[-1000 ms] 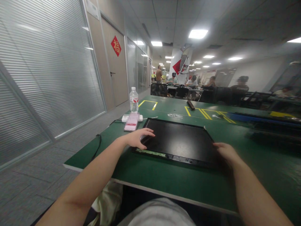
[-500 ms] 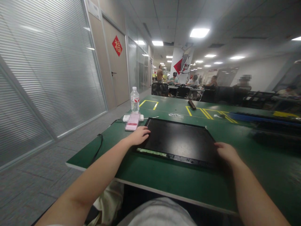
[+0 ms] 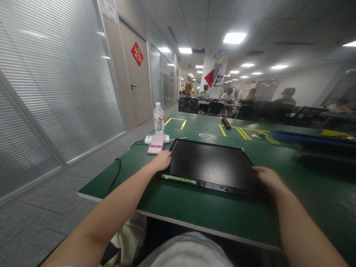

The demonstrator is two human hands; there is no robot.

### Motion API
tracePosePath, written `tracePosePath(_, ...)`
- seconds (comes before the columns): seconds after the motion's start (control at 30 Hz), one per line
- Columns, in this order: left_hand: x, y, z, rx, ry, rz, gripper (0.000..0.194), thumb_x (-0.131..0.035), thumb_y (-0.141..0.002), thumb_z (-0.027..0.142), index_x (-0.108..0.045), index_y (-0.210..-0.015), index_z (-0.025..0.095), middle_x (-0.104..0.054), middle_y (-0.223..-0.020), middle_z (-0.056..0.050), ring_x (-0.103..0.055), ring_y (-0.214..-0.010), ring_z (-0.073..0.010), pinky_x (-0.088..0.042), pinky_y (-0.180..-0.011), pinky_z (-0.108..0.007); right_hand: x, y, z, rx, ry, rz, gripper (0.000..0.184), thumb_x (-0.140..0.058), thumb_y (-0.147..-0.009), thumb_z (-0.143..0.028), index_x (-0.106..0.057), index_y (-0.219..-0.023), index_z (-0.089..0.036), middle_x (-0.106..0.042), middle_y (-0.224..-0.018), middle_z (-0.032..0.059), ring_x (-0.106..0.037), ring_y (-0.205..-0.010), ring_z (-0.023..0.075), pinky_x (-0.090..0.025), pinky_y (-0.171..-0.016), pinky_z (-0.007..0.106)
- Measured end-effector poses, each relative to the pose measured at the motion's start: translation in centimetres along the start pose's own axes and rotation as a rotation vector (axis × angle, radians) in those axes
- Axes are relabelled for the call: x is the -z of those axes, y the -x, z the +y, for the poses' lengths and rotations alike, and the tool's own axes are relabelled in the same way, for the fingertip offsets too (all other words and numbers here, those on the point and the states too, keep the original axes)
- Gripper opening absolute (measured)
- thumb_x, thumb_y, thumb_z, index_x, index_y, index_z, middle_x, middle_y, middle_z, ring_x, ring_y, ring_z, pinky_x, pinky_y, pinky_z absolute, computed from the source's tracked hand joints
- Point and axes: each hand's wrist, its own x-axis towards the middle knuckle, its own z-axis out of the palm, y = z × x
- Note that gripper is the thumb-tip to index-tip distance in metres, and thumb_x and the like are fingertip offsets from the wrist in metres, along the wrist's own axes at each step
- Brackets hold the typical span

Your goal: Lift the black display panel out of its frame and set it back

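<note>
A black LCD screen panel [image 3: 211,163] lies face up on the green table [image 3: 178,211]. Along its near edge runs a narrow green circuit-board strip [image 3: 179,179]. My left hand [image 3: 162,160] is closed at the panel's left edge, its fingertips mostly hidden at the frame. On the opposite side, my right hand [image 3: 269,178] grips the right edge, with the fingers partly out of sight beneath it. A phone [image 3: 155,146] with a lit pink screen lies just beyond my left hand.
A water bottle [image 3: 158,118] stands behind the phone, next to a white power strip [image 3: 167,139]. Yellow tape [image 3: 178,119] marks the far table, where a dark slim part [image 3: 226,122] lies. A blue tray [image 3: 300,139] sits at right. Several people are seated farther back.
My left hand's fingers have drawn back from the panel's face to its left edge. My right hand stays at the right edge, and the panel has barely shifted.
</note>
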Motion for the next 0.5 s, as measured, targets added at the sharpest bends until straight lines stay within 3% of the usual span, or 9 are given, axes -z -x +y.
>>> tracePosePath(0.2, 0.36, 0.19, 0.21, 0.055, 0.049, 0.009, 0.045, -0.043, -0.086, 0.003, -0.075, -0.116, 0.013, -0.067, -0.135, -0.016, -0.059, -0.129, -0.0277, -0.044, -0.111, -0.034, -0.08, -0.41, 0.06, -0.069, -0.043, -0.017, 0.041, -0.058, -0.064, -0.005, -0.081, -0.095, -0.018, -0.077, -0.099, 0.0119, -0.072, -0.096, 0.0258, -0.056, -0.082, 0.031)
tracePosePath(0.5, 0.75, 0.26, 0.32, 0.089, 0.178, 0.006, 0.052, -0.042, -0.083, 0.001, -0.073, -0.124, 0.014, -0.067, -0.136, -0.013, -0.061, -0.128, -0.0275, -0.043, -0.110, -0.033, -0.44, -0.01, -0.38, -0.102, -0.033, -0.064, 0.058, -0.050, -0.064, -0.002, -0.078, -0.114, -0.016, -0.075, -0.113, 0.0124, -0.072, -0.095, 0.0218, -0.056, -0.080, 0.028)
